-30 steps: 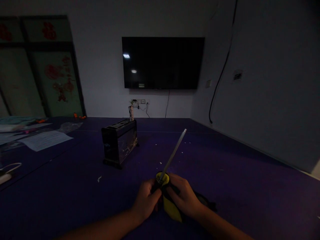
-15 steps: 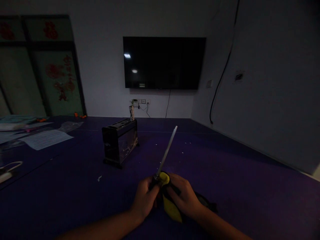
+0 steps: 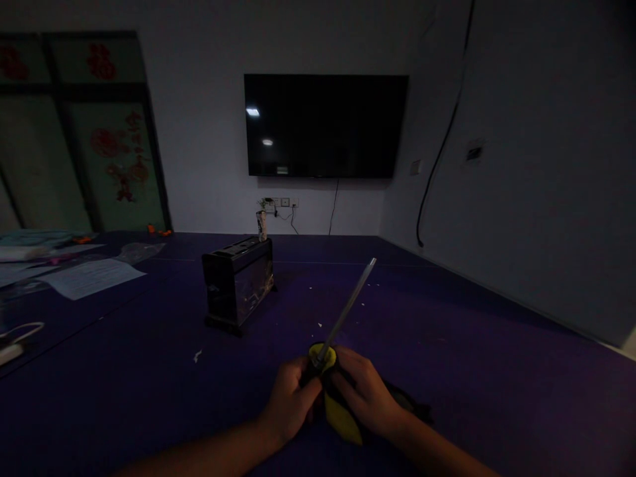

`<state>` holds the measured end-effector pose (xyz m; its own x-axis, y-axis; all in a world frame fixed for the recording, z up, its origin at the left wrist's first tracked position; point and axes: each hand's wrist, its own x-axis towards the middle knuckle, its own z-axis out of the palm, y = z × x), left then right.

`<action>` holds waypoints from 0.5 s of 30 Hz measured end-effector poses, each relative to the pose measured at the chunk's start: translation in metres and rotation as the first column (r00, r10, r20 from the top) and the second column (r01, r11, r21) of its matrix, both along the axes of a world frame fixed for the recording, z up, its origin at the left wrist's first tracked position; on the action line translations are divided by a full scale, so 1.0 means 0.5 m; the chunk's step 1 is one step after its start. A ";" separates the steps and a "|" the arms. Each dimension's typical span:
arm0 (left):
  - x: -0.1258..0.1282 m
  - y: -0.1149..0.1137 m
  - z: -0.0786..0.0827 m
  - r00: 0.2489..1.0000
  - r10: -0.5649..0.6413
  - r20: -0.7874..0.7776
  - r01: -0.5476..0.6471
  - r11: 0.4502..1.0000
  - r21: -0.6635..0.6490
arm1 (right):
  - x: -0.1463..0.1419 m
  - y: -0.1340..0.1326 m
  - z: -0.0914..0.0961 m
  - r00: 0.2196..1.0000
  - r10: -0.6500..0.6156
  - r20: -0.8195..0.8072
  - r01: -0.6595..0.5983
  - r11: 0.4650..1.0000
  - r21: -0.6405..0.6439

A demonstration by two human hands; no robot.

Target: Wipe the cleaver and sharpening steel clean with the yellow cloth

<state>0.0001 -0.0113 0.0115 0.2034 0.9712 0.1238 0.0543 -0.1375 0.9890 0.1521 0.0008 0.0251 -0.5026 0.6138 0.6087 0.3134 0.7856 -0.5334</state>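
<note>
My left hand [image 3: 291, 401] is closed around the dark handle of a screwdriver [image 3: 348, 308]. Its long metal shaft points up and away, leaning to the right. Close beside it, my right hand [image 3: 365, 394] grips a yellow and black object [image 3: 342, 419] whose kind I cannot make out. The yellow top of that object lies right behind the base of the shaft; whether they touch is unclear. Beyond the right wrist a dark part [image 3: 410, 404] shows, perhaps belonging to the same object. My fingers hide much of both things.
A black box-shaped appliance [image 3: 238, 281] stands on the purple tabletop [image 3: 472, 331], left of centre. Farther left lie printed papers [image 3: 94, 277], clear plastic [image 3: 142, 252] and a white cable [image 3: 22, 328]. Small white scraps [image 3: 197, 356] are scattered about. A vase [image 3: 262, 225] stands behind the appliance.
The screwdriver's shaft has tilted farther to the right, its tip now slightly lower. Its base has come across the yellow top of the object. My right hand has barely moved.
</note>
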 end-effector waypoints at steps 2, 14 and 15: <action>0.000 0.000 0.001 1.000 0.024 -0.001 -0.024 1.000 -0.006 | 0.000 0.001 -0.001 1.000 0.001 0.001 -0.001 1.000 0.007; 0.001 0.011 -0.004 0.994 0.096 0.058 -0.095 0.995 -0.024 | 0.007 0.002 -0.009 1.000 -0.028 -0.011 0.029 0.999 0.034; 0.001 0.013 -0.006 0.995 0.079 0.065 -0.077 0.997 -0.025 | 0.007 0.002 -0.009 1.000 -0.028 -0.015 0.028 0.999 0.033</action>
<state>0.0007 -0.0050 0.0087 0.1192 0.9865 0.1123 -0.0017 -0.1129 0.9936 0.1557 0.0017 0.0207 -0.4768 0.6067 0.6361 0.3280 0.7942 -0.5115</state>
